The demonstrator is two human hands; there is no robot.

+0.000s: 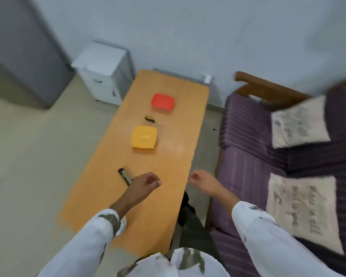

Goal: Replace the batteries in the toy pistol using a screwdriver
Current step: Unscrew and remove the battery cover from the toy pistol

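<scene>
The toy pistol (124, 175), dark with a grey part, lies on the near half of the orange wooden table (174, 156). Its near end is hidden behind my left hand (145, 181), which hovers over it with curled fingers; no grip on it shows. My right hand (200, 180) is a loose fist at the table's right edge and holds nothing. A small screwdriver (153, 120) with a yellow and black handle lies farther up the table, between a yellow box (144, 139) and a red box (162, 102). No batteries are in sight.
A purple striped sofa (258, 166) with pale cushions (302, 212) stands close along the table's right side. A white drawer cabinet (106, 76) and a grey cupboard (24, 52) stand at the far left by the wall. The view is blurred.
</scene>
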